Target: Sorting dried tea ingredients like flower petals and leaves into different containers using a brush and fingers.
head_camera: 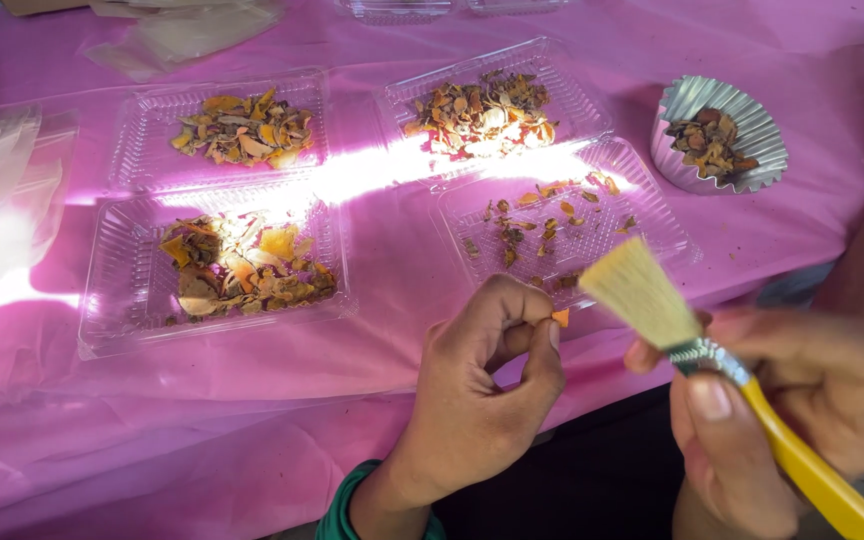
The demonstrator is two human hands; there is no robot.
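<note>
Now left hand (482,385) pinches a small orange chip (560,318) at its fingertips, just beside the bristles; right hand (782,400) grips the yellow brush (712,355). Best done with light strokes, chip held firm over the near tray (667,235) so debris lands inside.

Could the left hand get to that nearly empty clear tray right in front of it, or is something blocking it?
Probably yes. The left hand, pinching a small orange piece, is just short of the sparse tray, with only pink cloth between. The brush sits off to its right.
</note>
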